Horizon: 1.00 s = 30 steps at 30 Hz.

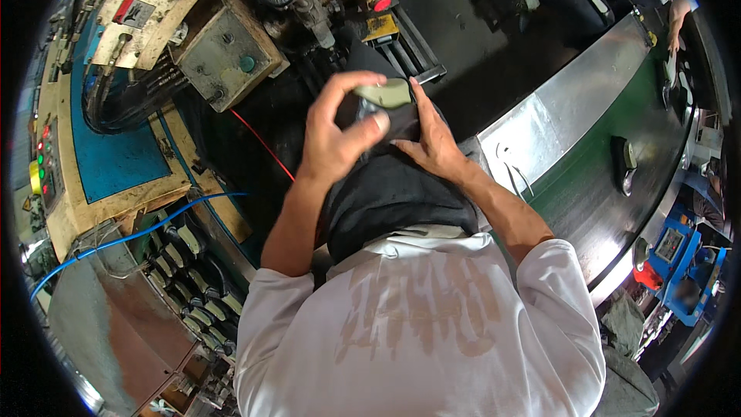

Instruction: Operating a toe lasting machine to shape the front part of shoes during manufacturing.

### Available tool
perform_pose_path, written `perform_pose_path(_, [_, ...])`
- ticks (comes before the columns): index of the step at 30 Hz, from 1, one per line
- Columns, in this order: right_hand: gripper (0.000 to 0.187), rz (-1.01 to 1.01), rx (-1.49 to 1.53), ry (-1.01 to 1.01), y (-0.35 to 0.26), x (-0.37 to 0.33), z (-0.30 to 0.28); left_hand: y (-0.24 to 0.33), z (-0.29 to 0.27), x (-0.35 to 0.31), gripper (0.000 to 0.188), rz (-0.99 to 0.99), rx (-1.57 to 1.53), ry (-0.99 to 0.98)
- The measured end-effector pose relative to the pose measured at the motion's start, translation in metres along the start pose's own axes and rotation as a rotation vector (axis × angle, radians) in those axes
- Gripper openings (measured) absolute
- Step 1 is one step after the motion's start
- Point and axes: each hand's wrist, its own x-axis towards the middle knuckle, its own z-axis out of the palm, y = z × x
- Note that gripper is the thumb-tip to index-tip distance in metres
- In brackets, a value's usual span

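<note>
Between my two hands, over my dark-clothed lap, is a black shoe upper on a pale green last [387, 95], its pale face turned up. My left hand [333, 125] curls around its left side, fingertips at the far edge and thumb on the near side. Along the other side lies my right hand [434, 141], its fingers pointing away from me and its thumb bent in underneath. My palms and the dark cloth behind hide much of the shoe's lower part.
A metal-edged green conveyor [571, 156] runs along the right, carrying a dark shoe [624, 165]. Farther along it, another person's hand [678, 27] touches a shoe. Machine blocks [230, 56] and a blue hose [139, 233] are left. A rack of several shoes [185, 282] stands lower left.
</note>
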Motion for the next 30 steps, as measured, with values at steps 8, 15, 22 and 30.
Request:
perform_pose_path(8, [0.103,0.046,-0.089,-0.103,-0.054,0.01,-0.052,-0.075,-0.017,0.048,0.06,-0.543,-0.568,0.228])
perform_pose_path(15, [0.085,-0.119,-0.682,-0.32,-0.033,-0.009,-0.031,-0.137,-0.01,0.047,0.041,-0.393,0.102,0.231])
perform_pose_path(22, [0.075,-0.159,-0.647,-0.292,-0.023,-0.002,-0.022,-0.145,-0.025,0.062,0.022,-0.06,0.605,0.181])
perform_pose_path(30, [0.073,-0.155,-0.586,-0.269,-0.02,0.007,-0.02,-0.154,-0.028,0.07,0.023,-0.153,0.559,0.231])
